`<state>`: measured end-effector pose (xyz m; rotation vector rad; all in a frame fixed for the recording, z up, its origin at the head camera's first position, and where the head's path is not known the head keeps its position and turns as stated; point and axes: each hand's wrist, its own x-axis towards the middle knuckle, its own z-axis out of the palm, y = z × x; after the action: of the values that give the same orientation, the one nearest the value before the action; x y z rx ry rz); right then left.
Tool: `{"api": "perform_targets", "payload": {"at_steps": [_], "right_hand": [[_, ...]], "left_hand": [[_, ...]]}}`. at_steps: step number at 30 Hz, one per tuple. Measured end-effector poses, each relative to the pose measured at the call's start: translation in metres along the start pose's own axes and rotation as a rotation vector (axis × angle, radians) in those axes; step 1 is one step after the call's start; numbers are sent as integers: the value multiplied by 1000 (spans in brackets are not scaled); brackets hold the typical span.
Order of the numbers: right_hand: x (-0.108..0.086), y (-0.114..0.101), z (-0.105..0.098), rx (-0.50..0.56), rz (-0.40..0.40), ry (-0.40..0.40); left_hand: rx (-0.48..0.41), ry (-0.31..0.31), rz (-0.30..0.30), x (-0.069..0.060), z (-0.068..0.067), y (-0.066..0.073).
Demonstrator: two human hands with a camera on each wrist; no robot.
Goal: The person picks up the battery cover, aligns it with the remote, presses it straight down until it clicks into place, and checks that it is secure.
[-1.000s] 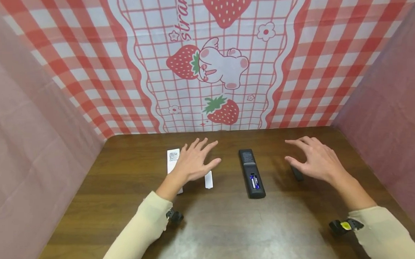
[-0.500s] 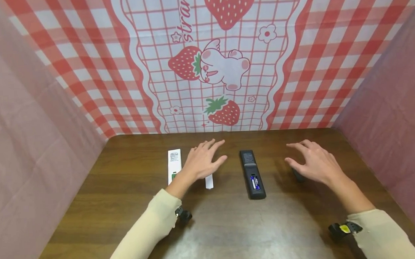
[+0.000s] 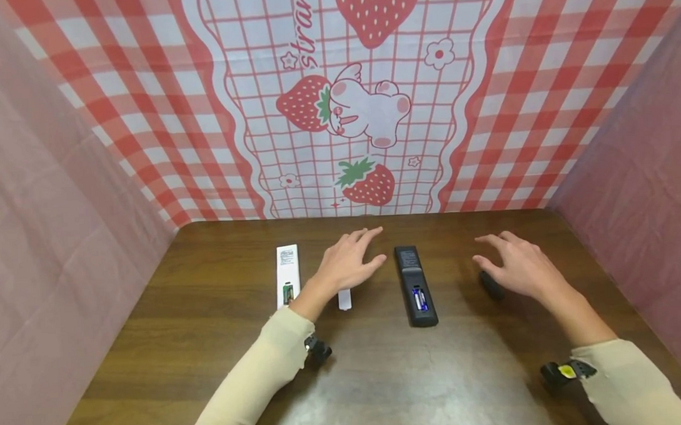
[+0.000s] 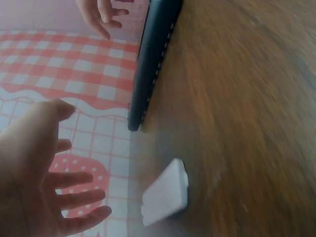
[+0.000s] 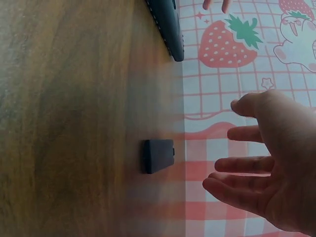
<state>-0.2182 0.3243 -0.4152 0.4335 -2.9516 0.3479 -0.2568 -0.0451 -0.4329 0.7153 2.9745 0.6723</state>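
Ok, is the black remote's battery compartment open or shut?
Open. Batteries show inside the black remote control, and a black battery cover lies apart, near the right hand.

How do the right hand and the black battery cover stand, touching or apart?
Apart. The right wrist view plainly shows tabletop and checked backdrop between the right hand and the black battery cover.

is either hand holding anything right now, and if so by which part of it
Nothing is held. The left hand hovers near the white cover, and the right hand near the black cover, neither touching it.
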Motion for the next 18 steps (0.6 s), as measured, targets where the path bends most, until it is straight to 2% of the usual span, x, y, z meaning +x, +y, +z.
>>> {"api": "perform_targets", "payload": {"at_steps": [11,18], "right_hand": [[6,-1,2,12,-4,-3],[6,-1,4,28,35,-31]], "left_hand": [[-43,-12,-36,15,6,14],[-97,-28,-82,24,14,22]]}}
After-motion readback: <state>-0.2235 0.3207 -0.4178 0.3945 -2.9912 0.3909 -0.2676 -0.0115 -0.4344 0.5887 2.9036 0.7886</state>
